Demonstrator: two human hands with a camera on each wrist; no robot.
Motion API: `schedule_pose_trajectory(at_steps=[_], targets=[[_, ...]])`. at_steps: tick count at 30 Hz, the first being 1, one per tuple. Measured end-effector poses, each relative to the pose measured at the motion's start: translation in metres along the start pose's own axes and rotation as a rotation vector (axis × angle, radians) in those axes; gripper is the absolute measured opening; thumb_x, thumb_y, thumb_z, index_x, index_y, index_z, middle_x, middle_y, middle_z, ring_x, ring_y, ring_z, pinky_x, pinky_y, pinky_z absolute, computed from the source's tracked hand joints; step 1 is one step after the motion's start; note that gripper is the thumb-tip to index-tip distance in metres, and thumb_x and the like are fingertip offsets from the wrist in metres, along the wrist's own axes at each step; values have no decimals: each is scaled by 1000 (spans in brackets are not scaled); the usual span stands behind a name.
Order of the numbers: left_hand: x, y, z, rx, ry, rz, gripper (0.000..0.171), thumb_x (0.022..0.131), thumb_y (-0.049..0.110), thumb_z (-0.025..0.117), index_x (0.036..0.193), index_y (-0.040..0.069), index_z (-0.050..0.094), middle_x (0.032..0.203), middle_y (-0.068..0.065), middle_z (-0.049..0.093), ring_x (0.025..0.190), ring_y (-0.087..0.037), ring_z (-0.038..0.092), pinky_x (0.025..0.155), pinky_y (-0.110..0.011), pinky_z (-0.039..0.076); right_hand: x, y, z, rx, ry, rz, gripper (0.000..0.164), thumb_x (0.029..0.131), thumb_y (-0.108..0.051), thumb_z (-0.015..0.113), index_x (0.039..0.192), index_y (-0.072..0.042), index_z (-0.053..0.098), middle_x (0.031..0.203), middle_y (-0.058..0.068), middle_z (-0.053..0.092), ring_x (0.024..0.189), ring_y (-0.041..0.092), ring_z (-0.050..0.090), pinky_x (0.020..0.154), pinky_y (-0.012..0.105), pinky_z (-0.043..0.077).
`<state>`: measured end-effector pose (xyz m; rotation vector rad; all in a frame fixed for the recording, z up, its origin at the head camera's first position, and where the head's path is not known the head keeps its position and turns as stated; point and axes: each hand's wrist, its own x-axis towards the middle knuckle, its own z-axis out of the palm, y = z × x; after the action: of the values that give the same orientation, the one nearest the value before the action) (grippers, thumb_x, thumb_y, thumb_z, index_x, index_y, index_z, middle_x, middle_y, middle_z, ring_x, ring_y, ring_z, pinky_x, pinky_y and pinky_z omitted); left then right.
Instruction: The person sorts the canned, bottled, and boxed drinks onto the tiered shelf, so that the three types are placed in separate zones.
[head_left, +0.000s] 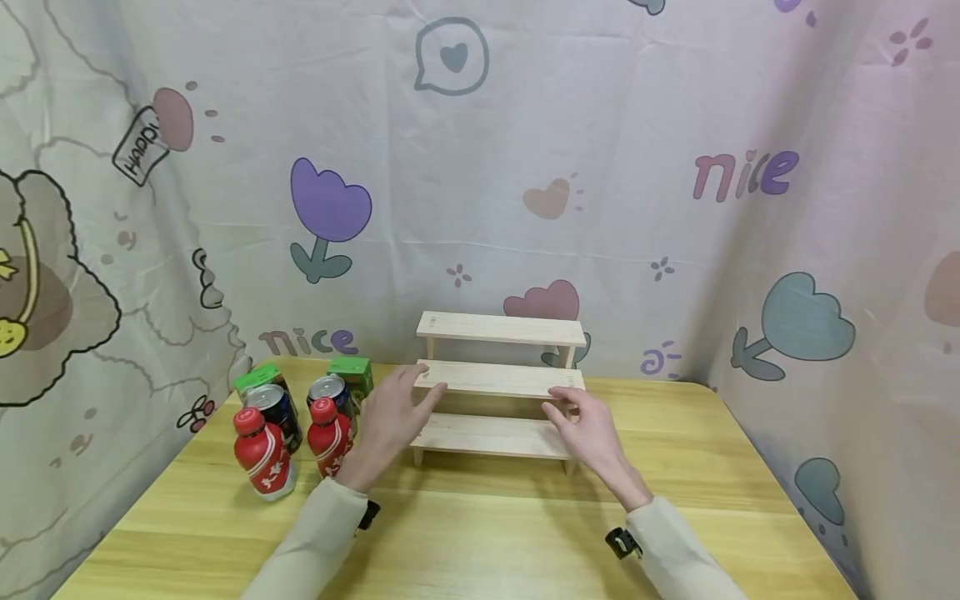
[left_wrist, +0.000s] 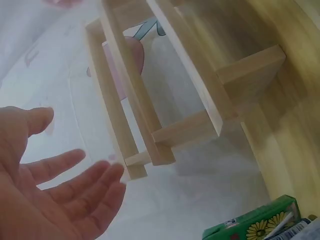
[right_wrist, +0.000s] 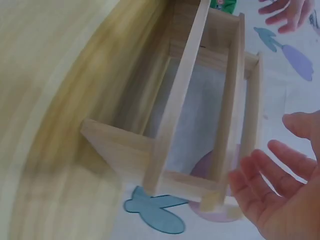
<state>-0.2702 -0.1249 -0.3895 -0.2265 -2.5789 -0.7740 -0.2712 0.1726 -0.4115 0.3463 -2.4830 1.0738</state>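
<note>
Three-tier wooden rack (head_left: 487, 378) stands upright on the counter (head_left: 495, 533), near the back, in front of the printed curtain (head_left: 480, 150). Left hand (head_left: 390, 417) is at its left end, right hand (head_left: 596, 429) at its right end. Both hands are open, fingers relaxed and slightly bent, palms turned toward the rack; neither grips anything. Fingertips are right by the board ends, but whether they touch can't be told from these views.

Step in hand looks like steadying or squaring up the rack. To do it well: work both ends evenly, push low on the end supports rather than on the top board, slide flat with no lifting. Light bare wood probably shifts or skews easily — small nudges beat one shove. Left forearm should keep clear of the drinks beside it; the nearer bottle looks the likeliest to get knocked.

Counts:
- rack: 1, with 3 boards stepping up toward the back
- red bottles (head_left: 264, 457): 2, front row
- dark cans (head_left: 273, 417): 2, middle row
- green cartons (head_left: 351, 377): 2, back row — left one mostly hidden
- black wrist straps (head_left: 622, 543): 2, one per arm

All six drinks stand left of the rack.
</note>
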Motion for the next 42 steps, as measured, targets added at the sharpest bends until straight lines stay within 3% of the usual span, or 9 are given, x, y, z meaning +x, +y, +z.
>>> schedule_pose_trajectory(at_steps=[4,8,11,16,24,34,42], targets=[[0,-5,-6,-85,51,6,44,94,48,61,118,12,68,108,-8,72,91,-25,69,74,-43,57,2,7,0,94,15,70,16,89,-16,72,103,-10,75,92,3,73,86,17,66,73,25,56],[-1,-8,-13,-101,157,40,30,93,41,66,102,13,73,82,-2,71,69,-15,64,60,-32,51,0,15,0,104,-11,129,13,88,-16,72,100,-11,75,89,1,73,84,14,64,69,19,53],[-1,-10,-20,-109,191,49,29,91,40,69,97,12,75,77,-2,71,65,-13,62,59,-30,49,-1,20,0,110,-35,154,15,87,-15,73,100,-9,75,90,2,73,84,14,63,71,20,53],[0,-16,-34,-157,184,33,26,89,37,72,92,12,75,72,-1,70,63,-12,60,58,-24,47,-2,30,2,119,-81,203,14,85,-14,75,99,-10,75,89,2,73,82,12,61,68,20,50],[-1,-23,-57,-247,187,-17,25,92,38,68,94,14,74,79,-1,72,69,-12,62,60,-22,48,-7,43,2,181,-132,273,17,84,-14,77,99,-6,75,88,6,71,78,12,58,67,19,46],[-8,-39,-82,-267,144,-129,35,94,44,64,107,13,73,97,-8,73,82,-18,62,65,-20,49,-12,57,2,176,-156,321,28,80,-12,79,106,-3,74,97,10,69,83,14,57,71,21,47],[-19,-59,-85,-295,37,-195,44,92,49,64,117,14,70,117,-9,70,104,-28,63,81,-36,53,-18,68,0,202,-175,369,38,80,-19,81,113,-3,71,117,16,68,98,23,62,82,29,52]])
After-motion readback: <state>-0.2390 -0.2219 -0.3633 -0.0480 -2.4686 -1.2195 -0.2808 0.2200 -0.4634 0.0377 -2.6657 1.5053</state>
